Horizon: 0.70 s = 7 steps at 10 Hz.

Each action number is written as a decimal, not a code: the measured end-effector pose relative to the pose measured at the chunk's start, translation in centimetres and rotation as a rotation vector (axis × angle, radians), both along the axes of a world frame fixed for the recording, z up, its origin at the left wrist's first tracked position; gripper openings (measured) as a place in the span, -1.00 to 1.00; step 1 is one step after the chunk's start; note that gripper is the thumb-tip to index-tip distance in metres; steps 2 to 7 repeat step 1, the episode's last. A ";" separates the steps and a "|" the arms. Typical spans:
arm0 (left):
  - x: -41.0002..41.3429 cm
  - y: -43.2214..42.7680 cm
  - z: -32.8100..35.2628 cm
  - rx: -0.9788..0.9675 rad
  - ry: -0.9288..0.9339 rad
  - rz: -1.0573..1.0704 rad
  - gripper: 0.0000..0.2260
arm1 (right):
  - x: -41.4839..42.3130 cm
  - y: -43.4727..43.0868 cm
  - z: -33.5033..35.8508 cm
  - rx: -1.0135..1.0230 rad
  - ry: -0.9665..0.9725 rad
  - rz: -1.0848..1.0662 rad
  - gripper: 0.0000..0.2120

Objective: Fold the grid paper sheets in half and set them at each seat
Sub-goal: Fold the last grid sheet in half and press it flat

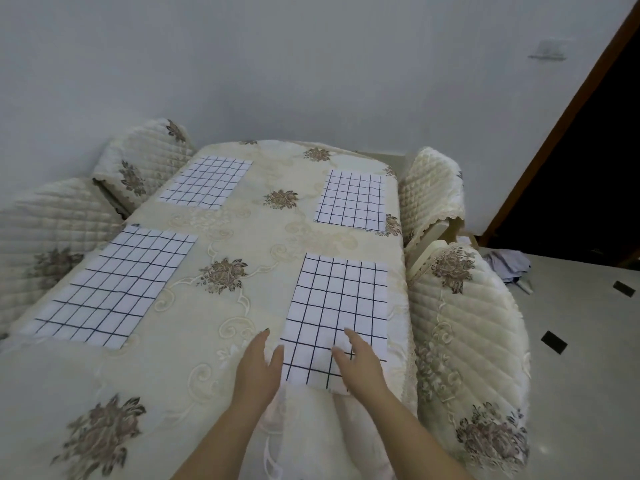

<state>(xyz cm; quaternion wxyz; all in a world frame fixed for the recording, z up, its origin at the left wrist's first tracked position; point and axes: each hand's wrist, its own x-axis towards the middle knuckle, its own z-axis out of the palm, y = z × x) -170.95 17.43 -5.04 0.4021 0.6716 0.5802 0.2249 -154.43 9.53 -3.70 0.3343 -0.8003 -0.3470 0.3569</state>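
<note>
**Seating the near-right sheet**

Status: 4 grid sheets lie on the desk, 1 before each covered chair: near-left sheet, far-left sheet, far-right sheet, near-right sheet. Whether each is already folded cannot be told from this view.

Hands: the right hand rests flat on the near end of the near-right sheet, fingers straight and released, grasping nothing. The left hand lies on the cloth just beside that sheet's left edge, fingers straight and spread, thumb at the edge, also grasping nothing.

Step in hand (judged): squaring and flattening the near-right sheet at its seat.

Procedure:
1. Hold the sheet down with the right palm so it does not slide on the cloth.
2. Use the left thumb to nudge the left edge parallel to the desk edge.
3. Smooth from the near end outward to the far end; press lightly, since the cloth beneath may bunch.
4. Check that the near corner, which sits close to the desk edge, does not overhang.
</note>
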 end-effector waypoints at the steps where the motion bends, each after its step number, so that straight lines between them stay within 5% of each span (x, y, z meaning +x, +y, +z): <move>1: -1.4 -0.4 1.5 -0.028 -0.123 0.149 -0.61 | -1.3 1.0 2.2 0.095 0.163 -0.054 -0.56; 7: -1.4 -0.4 1.5 -0.028 -0.123 0.149 -0.61 | -1.3 1.0 2.2 0.095 0.163 -0.054 -0.56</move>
